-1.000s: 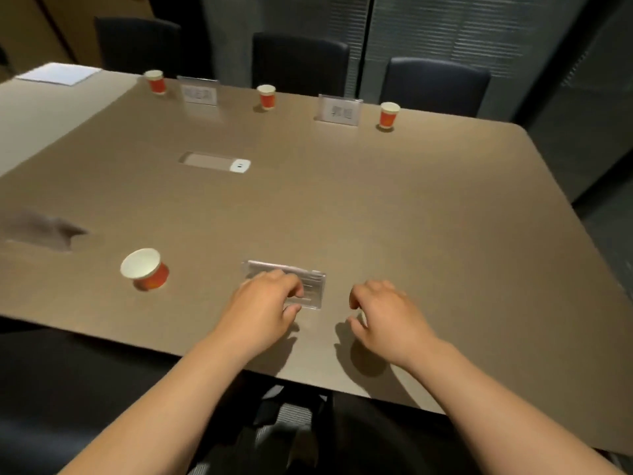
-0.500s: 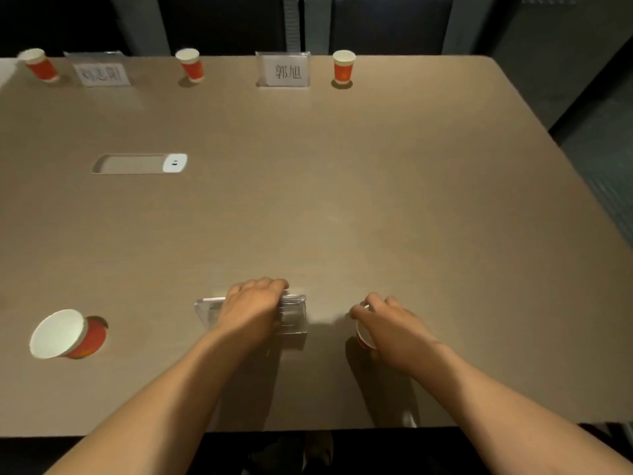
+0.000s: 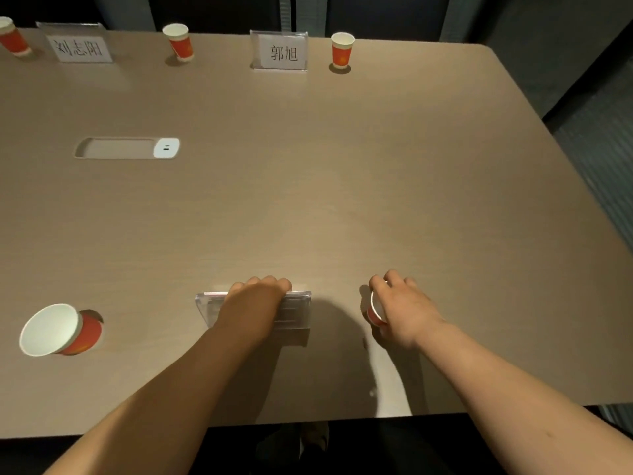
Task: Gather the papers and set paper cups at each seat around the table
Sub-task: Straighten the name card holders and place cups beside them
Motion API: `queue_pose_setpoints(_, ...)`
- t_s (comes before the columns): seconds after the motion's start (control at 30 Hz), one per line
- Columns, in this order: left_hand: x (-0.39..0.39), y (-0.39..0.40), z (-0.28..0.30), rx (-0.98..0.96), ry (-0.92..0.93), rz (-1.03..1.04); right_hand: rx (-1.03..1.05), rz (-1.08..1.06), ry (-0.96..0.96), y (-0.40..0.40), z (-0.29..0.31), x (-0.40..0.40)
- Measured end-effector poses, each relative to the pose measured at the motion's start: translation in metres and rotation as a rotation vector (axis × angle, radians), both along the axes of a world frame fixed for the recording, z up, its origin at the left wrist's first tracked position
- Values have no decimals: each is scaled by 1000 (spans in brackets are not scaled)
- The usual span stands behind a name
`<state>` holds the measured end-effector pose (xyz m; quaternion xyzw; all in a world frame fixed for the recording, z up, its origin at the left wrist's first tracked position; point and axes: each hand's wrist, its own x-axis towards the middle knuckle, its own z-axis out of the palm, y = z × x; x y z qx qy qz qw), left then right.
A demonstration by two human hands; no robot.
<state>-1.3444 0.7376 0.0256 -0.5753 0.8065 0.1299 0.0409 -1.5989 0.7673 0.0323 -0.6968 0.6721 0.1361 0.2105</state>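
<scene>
Five red-and-white paper cups (image 3: 62, 329) (image 3: 376, 308) (image 3: 342, 50) (image 3: 180, 41) (image 3: 12, 37) sit on one tan wooden counter (image 3: 342, 186). Three clear acrylic name stands (image 3: 298, 311) (image 3: 282, 51) (image 3: 80, 46) are there, one recessed white socket panel (image 3: 166, 147), and two bare hands (image 3: 255, 301) (image 3: 406, 308).

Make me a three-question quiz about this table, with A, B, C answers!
1. Where is the left hand?
A. on the clear sign holder
B. on the far cups
C. off the table

2. How many cups show in all?
A. three
B. five
C. eight

3. How is the cup at the right hand?
A. lying alone
B. crushed flat
C. wrapped by the fingers

Answers:
1 A, the hand rests over the holder near the front edge.
2 B, three stand along the far edge, one stands at front left, one is in the right hand.
3 C, the hand curls round it, hiding most of it.
</scene>
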Motion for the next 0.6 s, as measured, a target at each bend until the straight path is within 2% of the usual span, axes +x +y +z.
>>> queue_pose_setpoints(0.2, -6, 0, -7, -1, -36, -38, 54, 11, 108, -2, 6, -3)
queue_pose_setpoints(0.27, -4, 1, -4, 14, -16, -44, 13, 46, 100, 2, 18, 5)
queue_pose_setpoints(0.47, 42, 22, 35, -71, 52, -93, -310, 159, -143, 14, 66, 94)
queue_pose_setpoints(0.6, 117, 43, 62, -81, 64, -70, -284, 251, -232, 30, 87, 179)
